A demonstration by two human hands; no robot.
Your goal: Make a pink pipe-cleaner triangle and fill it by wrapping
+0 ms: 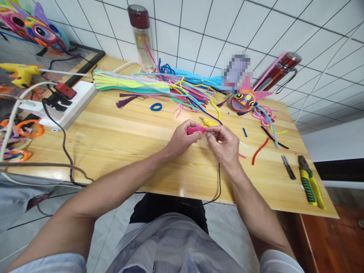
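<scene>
My left hand point(182, 137) is closed around a short pink coil of pipe cleaner point(195, 130), held over the middle of the wooden table point(119, 140). My right hand point(224, 144) pinches the coil's right end with thumb and fingers. Just behind the hands lie a yellow piece point(209, 122) and a purple pipe cleaner. A heap of coloured pipe cleaners point(170, 88) is spread across the back of the table.
A white power strip point(72, 104) with plugs and a yellow glue gun point(22, 74) sit at the left. A colourful pipe-cleaner figure point(246, 101), two bottles, a red strip point(259, 151), small snips point(288, 167) and yellow-green pliers point(311, 182) lie at the right.
</scene>
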